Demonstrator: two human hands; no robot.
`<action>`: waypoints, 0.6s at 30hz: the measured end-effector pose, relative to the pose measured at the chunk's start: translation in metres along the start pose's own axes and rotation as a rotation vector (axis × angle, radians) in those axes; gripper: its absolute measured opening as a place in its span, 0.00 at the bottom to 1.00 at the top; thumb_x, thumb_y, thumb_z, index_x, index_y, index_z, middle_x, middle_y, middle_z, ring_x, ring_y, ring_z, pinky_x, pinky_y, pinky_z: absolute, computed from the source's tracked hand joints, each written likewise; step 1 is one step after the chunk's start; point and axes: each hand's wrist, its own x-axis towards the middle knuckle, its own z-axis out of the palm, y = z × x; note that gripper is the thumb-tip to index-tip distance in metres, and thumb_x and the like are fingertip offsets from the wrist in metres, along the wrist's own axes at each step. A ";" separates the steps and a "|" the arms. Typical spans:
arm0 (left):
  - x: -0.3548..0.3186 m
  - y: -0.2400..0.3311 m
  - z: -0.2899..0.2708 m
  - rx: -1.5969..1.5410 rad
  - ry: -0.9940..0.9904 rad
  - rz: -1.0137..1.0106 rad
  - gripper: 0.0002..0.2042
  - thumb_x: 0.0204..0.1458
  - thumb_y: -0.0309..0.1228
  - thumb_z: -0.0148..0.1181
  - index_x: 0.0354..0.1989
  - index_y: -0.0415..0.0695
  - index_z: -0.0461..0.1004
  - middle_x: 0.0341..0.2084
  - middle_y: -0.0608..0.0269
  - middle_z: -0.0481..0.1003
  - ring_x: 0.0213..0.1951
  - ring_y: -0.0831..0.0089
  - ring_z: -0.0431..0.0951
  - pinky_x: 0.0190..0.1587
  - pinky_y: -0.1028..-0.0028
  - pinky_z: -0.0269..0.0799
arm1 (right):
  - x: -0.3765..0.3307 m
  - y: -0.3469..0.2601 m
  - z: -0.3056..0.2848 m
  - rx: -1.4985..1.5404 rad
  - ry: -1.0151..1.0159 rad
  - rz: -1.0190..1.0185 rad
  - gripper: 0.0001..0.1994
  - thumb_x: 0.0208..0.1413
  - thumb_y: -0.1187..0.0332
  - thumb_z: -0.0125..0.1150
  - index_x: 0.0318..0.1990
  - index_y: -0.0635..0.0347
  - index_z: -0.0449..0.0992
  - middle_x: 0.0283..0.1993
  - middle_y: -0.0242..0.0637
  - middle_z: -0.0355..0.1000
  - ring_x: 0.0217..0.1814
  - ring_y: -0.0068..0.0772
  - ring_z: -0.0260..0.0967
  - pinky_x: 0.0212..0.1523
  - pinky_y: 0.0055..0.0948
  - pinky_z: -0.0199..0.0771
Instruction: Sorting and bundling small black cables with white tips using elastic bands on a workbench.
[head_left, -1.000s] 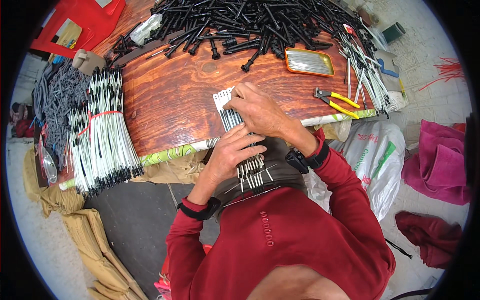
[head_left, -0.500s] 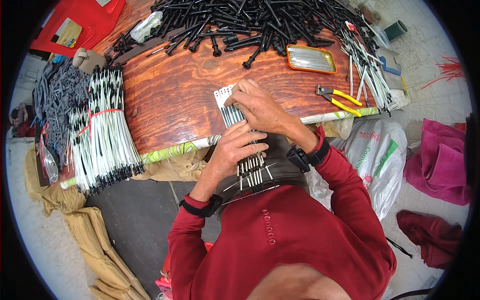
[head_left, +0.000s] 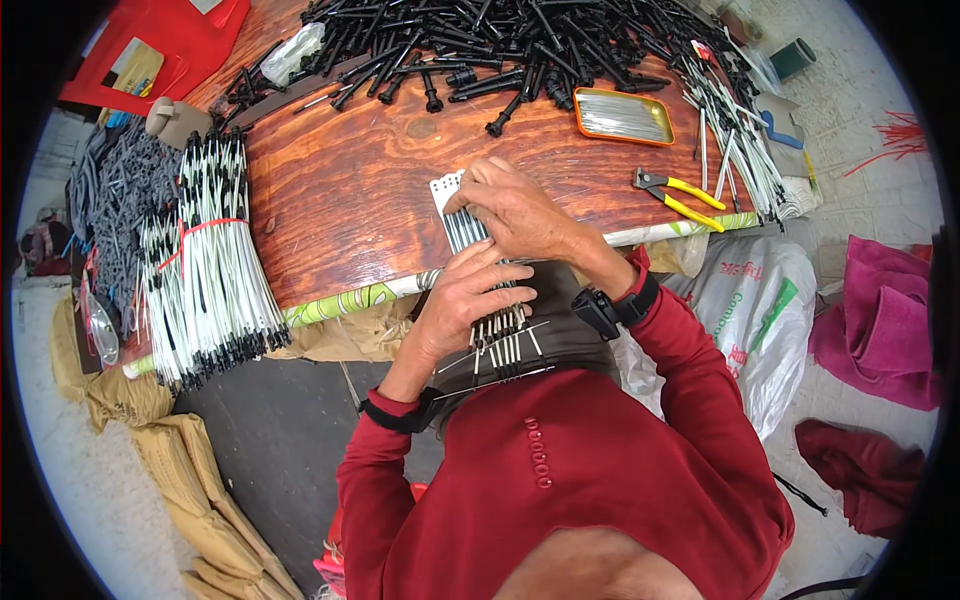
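Note:
A narrow bundle of dark and white rods (head_left: 463, 232) runs from the table edge down to my lap. White end pieces dotted with small holes (head_left: 443, 187) top it. My left hand (head_left: 472, 292) is wrapped round the middle of the bundle. Farther up, my right hand (head_left: 515, 213) is closed with its fingertips on the rods just below the white ends; whether a smaller piece is between those fingers is hidden. Below my left hand, the rods' lower ends (head_left: 500, 348) fan out, with thin wires (head_left: 492, 382) lying crosswise there.
Black plastic rods (head_left: 500, 45) are heaped at the back. An orange-rimmed tin (head_left: 625, 117) of thin wires and yellow-handled pliers (head_left: 680, 198) lie to the right. A tied bundle of white tubes (head_left: 225, 270) stands left. A plastic bag (head_left: 755, 310) hangs beside my right arm.
The lower ends of the rods and the crosswise wires have shifted slightly up and to the left. Both hands keep nearly the same place and grip.

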 end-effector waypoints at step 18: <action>-0.001 0.007 0.004 0.020 0.048 -0.049 0.13 0.43 0.32 0.66 0.40 0.49 0.83 0.45 0.63 0.80 0.57 0.54 0.73 0.64 0.52 0.60 | -0.005 -0.008 0.002 0.037 0.047 0.020 0.06 0.54 0.75 0.58 0.37 0.56 0.79 0.36 0.36 0.65 0.44 0.40 0.63 0.44 0.37 0.66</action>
